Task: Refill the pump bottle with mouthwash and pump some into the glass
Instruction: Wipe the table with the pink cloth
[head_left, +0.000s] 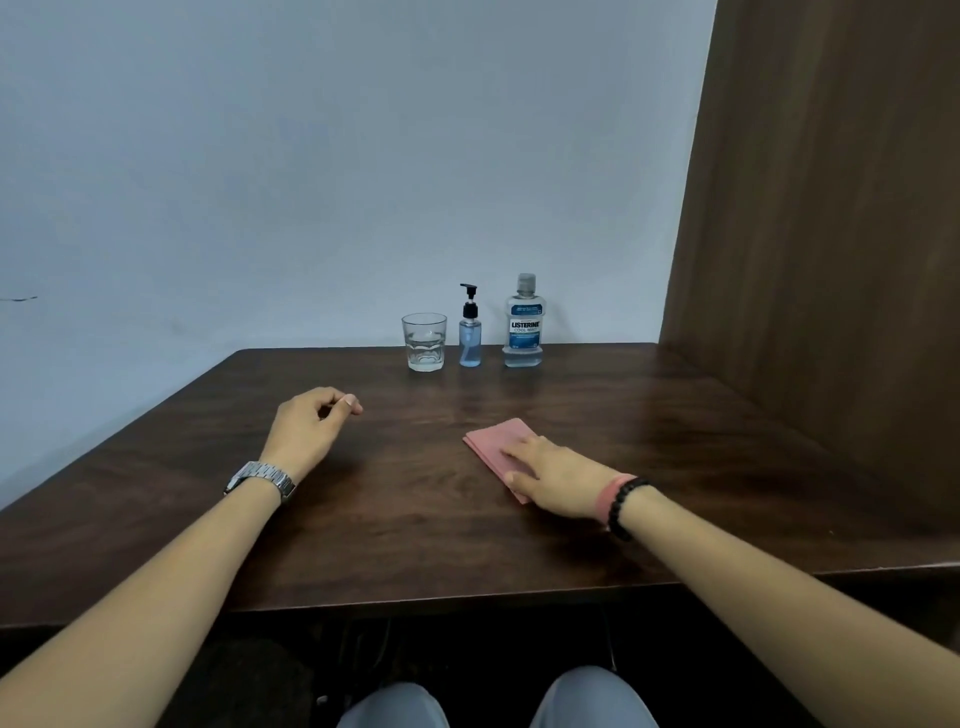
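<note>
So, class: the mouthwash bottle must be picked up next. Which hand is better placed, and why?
Probably the right hand: the mouthwash bottle stands on its side of the table. It lies flat on the pink cloth. The left hand is farther across.

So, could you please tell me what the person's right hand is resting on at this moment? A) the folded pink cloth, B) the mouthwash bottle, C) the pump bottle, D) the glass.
A: the right hand lies flat with straight fingers on the folded pink cloth, while the glass, pump bottle and mouthwash bottle stand untouched at the table's far edge.
</note>
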